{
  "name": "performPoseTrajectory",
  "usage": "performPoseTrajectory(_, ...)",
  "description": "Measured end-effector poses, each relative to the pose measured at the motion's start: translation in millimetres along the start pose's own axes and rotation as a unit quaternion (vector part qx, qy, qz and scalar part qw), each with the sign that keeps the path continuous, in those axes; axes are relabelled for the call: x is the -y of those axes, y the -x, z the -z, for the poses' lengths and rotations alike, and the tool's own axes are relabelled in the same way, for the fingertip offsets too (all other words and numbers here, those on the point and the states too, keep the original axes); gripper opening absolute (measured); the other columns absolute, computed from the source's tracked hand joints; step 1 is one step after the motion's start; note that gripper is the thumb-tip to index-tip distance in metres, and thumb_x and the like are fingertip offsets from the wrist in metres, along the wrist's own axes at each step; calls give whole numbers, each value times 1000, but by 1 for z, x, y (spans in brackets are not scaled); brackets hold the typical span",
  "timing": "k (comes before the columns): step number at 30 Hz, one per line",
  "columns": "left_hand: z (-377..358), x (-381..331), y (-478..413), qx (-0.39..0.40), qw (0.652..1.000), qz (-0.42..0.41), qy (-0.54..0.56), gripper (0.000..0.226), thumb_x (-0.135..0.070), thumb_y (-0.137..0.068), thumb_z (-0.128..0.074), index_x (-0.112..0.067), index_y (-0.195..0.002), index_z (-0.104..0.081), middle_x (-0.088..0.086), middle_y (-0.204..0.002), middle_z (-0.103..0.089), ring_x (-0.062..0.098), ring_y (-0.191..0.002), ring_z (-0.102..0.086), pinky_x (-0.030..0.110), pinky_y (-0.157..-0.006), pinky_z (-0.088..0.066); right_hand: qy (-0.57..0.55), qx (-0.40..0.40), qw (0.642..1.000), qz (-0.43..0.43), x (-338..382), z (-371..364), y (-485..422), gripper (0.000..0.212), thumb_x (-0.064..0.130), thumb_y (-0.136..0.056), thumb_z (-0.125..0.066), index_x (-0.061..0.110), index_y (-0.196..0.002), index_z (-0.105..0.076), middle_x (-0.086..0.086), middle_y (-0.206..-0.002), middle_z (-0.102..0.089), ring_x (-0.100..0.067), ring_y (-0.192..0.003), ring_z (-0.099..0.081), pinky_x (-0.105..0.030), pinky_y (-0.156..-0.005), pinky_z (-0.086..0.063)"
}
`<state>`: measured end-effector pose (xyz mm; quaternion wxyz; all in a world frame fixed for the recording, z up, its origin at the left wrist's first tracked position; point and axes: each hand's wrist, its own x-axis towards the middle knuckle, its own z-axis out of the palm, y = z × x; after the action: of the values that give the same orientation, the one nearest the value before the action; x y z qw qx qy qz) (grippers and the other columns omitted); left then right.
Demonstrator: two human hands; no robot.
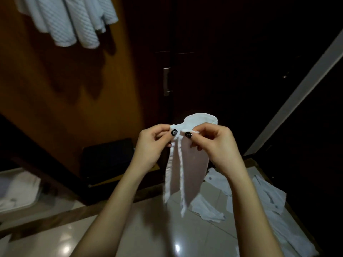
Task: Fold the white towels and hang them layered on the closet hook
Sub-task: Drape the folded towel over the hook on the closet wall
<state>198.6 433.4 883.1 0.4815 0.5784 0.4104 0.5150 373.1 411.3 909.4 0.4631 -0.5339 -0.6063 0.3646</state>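
Our left hand [151, 145] and right hand [215, 145] each pinch the top hem of a folded white towel [193, 164] hanging in mid-air above the tiled floor [148, 229], loose white linens [269, 199] scattered beyond at right, more hung towels [66, 21] draped against the closet panel [55, 86] at upper left.

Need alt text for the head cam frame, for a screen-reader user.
The left hand and right hand pinch the top edge of a white towel, which hangs down folded before dark closet doors. Hung towels drape at upper left against a wooden panel; loose towels lie on the tiled floor at lower right.
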Motion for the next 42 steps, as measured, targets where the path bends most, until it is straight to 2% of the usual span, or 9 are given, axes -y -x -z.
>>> performPoseTrajectory(5,40,-12,35,-17,1000,-4,15,19,-8,-95,-59,-22,-97,-71,-6,-84,-76,6,-80,-71,16,-68,-52,-4,17,1000,25,26,-49,22,14,20,-88,-71,27,-76,-73,1,-68,-70,-7,-64,-66,-19,-61,-52)
performPoseTrajectory(11,89,-14,85,-43,999,-13,11,25,-18,-101,-51,-8,-111,-71,-3,-97,-75,10,-93,-70,18,-74,-52,-16,-19,999,22,46,-120,57,11,19,-89,-70,19,-78,-72,2,-68,-68,-11,-68,-66,-23,-64,-55)
performPoseTrajectory(15,131,-12,108,-74,996,10,44,22,-17,-95,-60,-9,-114,-70,4,-104,-75,21,-100,-70,29,-82,-56,-27,-11,1000,10,62,-162,68,13,20,-90,-69,13,-79,-72,-3,-67,-68,-17,-68,-67,-35,-67,-56)
performPoseTrajectory(19,166,-17,121,-104,992,12,75,19,-21,-86,-68,-19,-104,-74,7,-102,-75,23,-99,-71,32,-83,-56,-26,18,999,8,79,-201,72,14,15,-92,-66,10,-80,-70,-5,-64,-67,-11,-61,-64,-28,-61,-53)
performPoseTrajectory(23,192,-18,133,-125,989,12,83,11,-26,-83,-70,-29,-92,-76,4,-94,-75,19,-91,-71,26,-75,-56,49,39,998,19,86,-219,73,15,29,-88,-70,22,-75,-68,6,-63,-65,-1,-56,-59,-15,-48,-42)
performPoseTrajectory(29,231,-16,139,-194,979,12,61,28,-11,-92,-63,-36,-87,-75,-5,-91,-75,14,-88,-70,26,-73,-55,225,87,970,-25,73,-203,70,17,39,-86,-71,31,-77,-60,8,-63,-58,7,-51,-54,-9,-38,-35)
performPoseTrajectory(33,252,-16,143,-218,976,-24,19,24,-10,-92,-64,-33,-92,-72,-9,-92,-74,11,-93,-68,24,-80,-54,197,99,975,10,72,-213,65,20,38,-87,-69,22,-77,-62,4,-74,-62,-3,-64,-58,-12,-47,-41)
performPoseTrajectory(38,269,-20,144,-232,972,-43,-18,25,-4,-90,-65,-28,-96,-68,-21,-88,-72,-5,-91,-65,12,-77,-49,50,86,994,34,82,-231,54,29,27,-88,-71,6,-79,-53,-7,-73,-62,-9,-63,-59,-24,-52,-45)
performPoseTrajectory(42,277,-27,142,-250,965,-62,-44,23,-3,-91,-64,-26,-94,-66,-14,-89,-68,-6,-87,-64,12,-77,-49,-35,81,995,43,88,-242,44,20,18,-87,-73,14,-84,-53,4,-75,-60,-2,-58,-57,-18,-47,-44)
